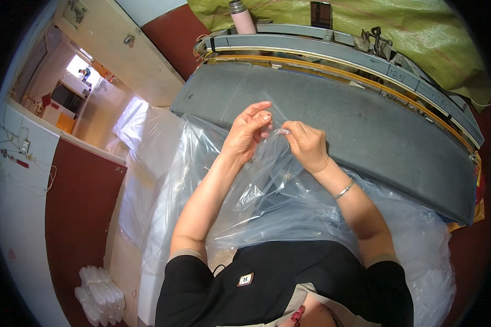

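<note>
The person stands over a grey padded board (365,136) with both hands raised in front of the chest. The left hand (248,133) and the right hand (306,144) meet at the top edge of a clear plastic bag (267,185). Each hand is closed in a pinch on the thin film, thumb against fingertips, and the two pinches sit just beside each other. Held that way, it looks as though the two layers of the bag's mouth are being worked apart, since the film clings to itself and gives nothing else to grab.

The bag hangs down from the fingers toward the person's body, slack and wrinkled. I cannot see anything inside it; it looks empty, though the folds and glare make that hard to be sure of. It drapes over a larger heap of clear plastic (420,245) that spreads across the near edge of the board and down to the person's waist. A bracelet (343,189) sits on the right wrist.

Behind the board runs a long grey metal frame (365,52), and on it stands a pink flask (241,16) with a metal cap, closed and upright. Further back lies a yellow-green tarp (398,27). Down on the floor at the left is a bundle of white rolls (99,294).
</note>
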`<state>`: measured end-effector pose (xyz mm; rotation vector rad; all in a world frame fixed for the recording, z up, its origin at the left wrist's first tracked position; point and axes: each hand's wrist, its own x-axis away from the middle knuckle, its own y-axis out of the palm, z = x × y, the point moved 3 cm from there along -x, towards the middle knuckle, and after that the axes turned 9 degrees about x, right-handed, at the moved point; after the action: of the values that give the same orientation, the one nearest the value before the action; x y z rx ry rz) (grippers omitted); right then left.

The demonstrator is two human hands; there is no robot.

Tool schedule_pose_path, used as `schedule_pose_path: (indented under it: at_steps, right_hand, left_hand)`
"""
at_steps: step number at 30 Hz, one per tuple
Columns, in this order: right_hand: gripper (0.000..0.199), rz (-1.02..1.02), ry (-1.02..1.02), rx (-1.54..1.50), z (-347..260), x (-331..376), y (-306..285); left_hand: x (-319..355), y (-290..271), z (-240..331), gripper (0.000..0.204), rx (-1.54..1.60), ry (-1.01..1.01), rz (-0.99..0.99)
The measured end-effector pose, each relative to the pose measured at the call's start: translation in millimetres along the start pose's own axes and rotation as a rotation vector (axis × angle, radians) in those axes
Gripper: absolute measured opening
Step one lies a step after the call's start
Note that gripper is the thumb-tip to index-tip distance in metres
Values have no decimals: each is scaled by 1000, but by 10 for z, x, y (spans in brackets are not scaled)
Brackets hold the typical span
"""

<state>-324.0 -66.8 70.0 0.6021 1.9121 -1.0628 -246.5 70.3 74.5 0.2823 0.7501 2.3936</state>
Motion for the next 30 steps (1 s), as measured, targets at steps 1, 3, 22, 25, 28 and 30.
schedule_pose_path:
  at_steps: [1,3,22,25,28,30]
  right_hand:
    - [19,22,17,-2,-3,1,-16]
    - [19,46,35,-3,-6,6,-35]
    - [5,-405,465,-1227,336,-392,196]
    - [6,-440,573,-1231,307,-389,249]
    - [6,-371,614,-1183,314,-342,255]
    - [9,-325,667,-1203,307,-317,243]
  left_hand:
    - [3,25,19,30,14,74,19]
    - [22,49,24,23,42,144,40]
    - [353,161,99,17,454,265,-176]
    - [367,140,97,16,488,266,-182]
    - [381,87,93,13,483,267,-187]
    - [369,76,86,14,470,275,-176]
